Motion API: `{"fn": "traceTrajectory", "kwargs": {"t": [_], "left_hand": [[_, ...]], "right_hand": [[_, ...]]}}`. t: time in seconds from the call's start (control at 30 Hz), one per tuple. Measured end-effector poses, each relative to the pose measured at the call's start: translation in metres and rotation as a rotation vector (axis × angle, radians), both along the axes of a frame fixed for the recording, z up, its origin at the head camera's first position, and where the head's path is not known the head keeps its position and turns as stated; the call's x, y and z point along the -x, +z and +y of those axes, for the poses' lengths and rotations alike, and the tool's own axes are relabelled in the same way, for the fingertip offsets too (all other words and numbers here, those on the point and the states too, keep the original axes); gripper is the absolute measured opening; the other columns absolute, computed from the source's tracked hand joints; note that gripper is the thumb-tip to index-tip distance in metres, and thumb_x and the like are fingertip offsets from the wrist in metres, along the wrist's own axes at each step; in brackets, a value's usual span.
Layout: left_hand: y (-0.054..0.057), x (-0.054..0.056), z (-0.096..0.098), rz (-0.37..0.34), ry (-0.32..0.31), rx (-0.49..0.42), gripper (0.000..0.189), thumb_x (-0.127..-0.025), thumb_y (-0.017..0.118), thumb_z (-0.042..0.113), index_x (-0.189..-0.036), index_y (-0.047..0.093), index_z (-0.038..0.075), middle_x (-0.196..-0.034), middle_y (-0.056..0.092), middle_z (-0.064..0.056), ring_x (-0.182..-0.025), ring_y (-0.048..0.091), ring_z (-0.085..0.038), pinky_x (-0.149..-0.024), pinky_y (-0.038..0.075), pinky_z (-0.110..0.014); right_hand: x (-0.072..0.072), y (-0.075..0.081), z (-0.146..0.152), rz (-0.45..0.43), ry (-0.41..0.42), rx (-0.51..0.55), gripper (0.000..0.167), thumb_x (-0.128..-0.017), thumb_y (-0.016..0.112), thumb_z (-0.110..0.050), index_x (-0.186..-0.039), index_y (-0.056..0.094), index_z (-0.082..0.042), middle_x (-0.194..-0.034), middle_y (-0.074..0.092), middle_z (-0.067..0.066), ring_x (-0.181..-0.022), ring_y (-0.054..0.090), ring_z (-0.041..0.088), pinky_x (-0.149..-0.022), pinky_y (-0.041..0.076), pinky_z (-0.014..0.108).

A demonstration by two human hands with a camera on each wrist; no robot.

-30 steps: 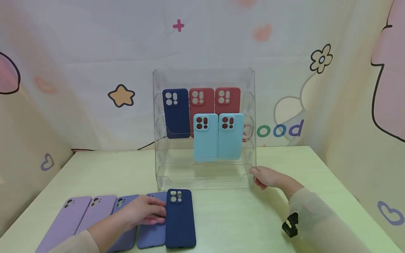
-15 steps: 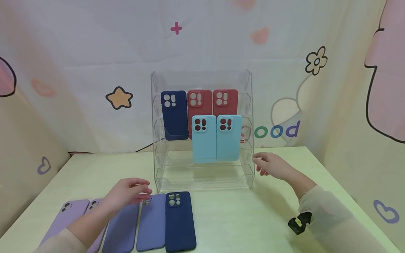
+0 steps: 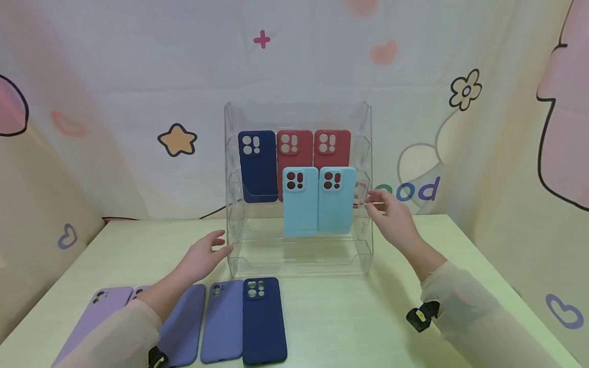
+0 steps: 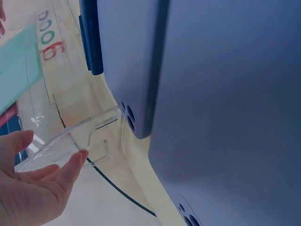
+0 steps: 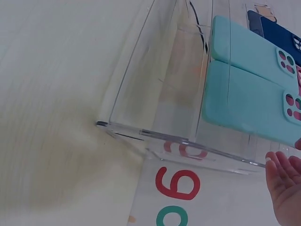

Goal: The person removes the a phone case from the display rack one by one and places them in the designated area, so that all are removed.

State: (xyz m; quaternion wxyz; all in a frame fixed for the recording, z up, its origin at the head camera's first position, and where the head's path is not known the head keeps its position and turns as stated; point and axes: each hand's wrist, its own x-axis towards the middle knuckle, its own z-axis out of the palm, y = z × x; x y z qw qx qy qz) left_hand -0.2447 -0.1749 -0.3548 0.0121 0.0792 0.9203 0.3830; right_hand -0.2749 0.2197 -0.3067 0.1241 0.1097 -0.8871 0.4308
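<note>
A clear acrylic tiered rack (image 3: 299,267) stands on the table, holding phone cases. Its upper tier bears a navy phone case (image 3: 258,176) and two red ones, the nearer-to-centre red phone case (image 3: 296,158) standing beside the navy. Lower in front are two light blue phone cases (image 3: 300,212). My left hand (image 3: 204,259) is at the rack's lower left side, thumb and fingers apart; the left wrist view shows the hand (image 4: 40,188) overlapping the side panel. My right hand (image 3: 393,220), fingers slightly bent, has its fingertips right at the rack's right edge, close to the right light blue case (image 5: 249,101).
In front of the rack, several phone cases lie in a row: a navy case (image 3: 264,322), a blue-violet case (image 3: 223,322) and lilac ones (image 3: 98,317) further left, partly behind my left forearm. A patterned cloth (image 3: 299,56) hangs behind the table (image 3: 349,317).
My left hand has left the row of cases, moving up to the rack's left side. My right hand has risen along the rack's right edge from its lower corner. The cases stay in place.
</note>
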Motion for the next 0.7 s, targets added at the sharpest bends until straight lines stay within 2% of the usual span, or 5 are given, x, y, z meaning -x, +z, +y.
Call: {"fn": "traceTrajectory", "kwargs": {"t": [0.17,0.33,0.4,0.53,0.7], "left_hand": [[0.001,0.006,0.007,-0.073,-0.049,0.004,0.057,-0.095,0.051,0.02,-0.137,0.03,-0.013,-0.124,0.049,-0.033,-0.108,0.053,-0.042,-0.084,0.047,-0.047],[-0.004,0.001,0.006,-0.146,-0.102,0.067,0.075,-0.087,0.065,0.02,-0.139,0.023,-0.014,-0.121,0.051,-0.032,-0.107,0.053,-0.042,-0.084,0.046,-0.049],[-0.009,-0.003,0.005,-0.144,-0.092,0.11,0.085,-0.081,0.071,0.02,-0.14,0.02,-0.014,-0.121,0.05,-0.032,-0.108,0.051,-0.043,-0.085,0.044,-0.05],[-0.023,-0.015,0.007,-0.109,-0.043,0.261,0.107,-0.07,0.081,0.03,-0.14,0.014,-0.016,-0.122,0.045,-0.037,-0.108,0.046,-0.05,-0.086,0.041,-0.055],[-0.035,-0.028,0.016,-0.083,0.002,0.411,0.124,-0.061,0.084,0.046,-0.142,0.012,-0.014,-0.124,0.042,-0.038,-0.108,0.043,-0.053,-0.084,0.041,-0.057]], "right_hand": [[0.002,0.002,-0.007,0.014,-0.007,-0.017,0.04,-0.095,0.046,-0.015,-0.132,0.044,0.002,-0.127,0.052,0.019,-0.115,0.052,0.036,-0.09,0.045,0.046],[0.001,0.004,-0.007,0.008,0.008,-0.031,0.041,-0.096,0.045,-0.015,-0.133,0.043,0.002,-0.129,0.05,0.02,-0.115,0.051,0.036,-0.09,0.044,0.046],[0.0,0.005,-0.006,0.002,0.011,-0.033,0.041,-0.096,0.045,-0.016,-0.133,0.042,0.002,-0.13,0.05,0.02,-0.116,0.051,0.035,-0.091,0.044,0.046],[0.002,0.005,-0.008,-0.031,0.023,-0.041,0.045,-0.097,0.045,-0.016,-0.137,0.038,0.002,-0.132,0.049,0.021,-0.118,0.049,0.036,-0.092,0.043,0.045],[0.007,0.006,-0.015,-0.087,0.024,-0.07,0.052,-0.097,0.045,-0.018,-0.142,0.031,0.002,-0.136,0.045,0.021,-0.12,0.047,0.036,-0.092,0.042,0.046]]}}
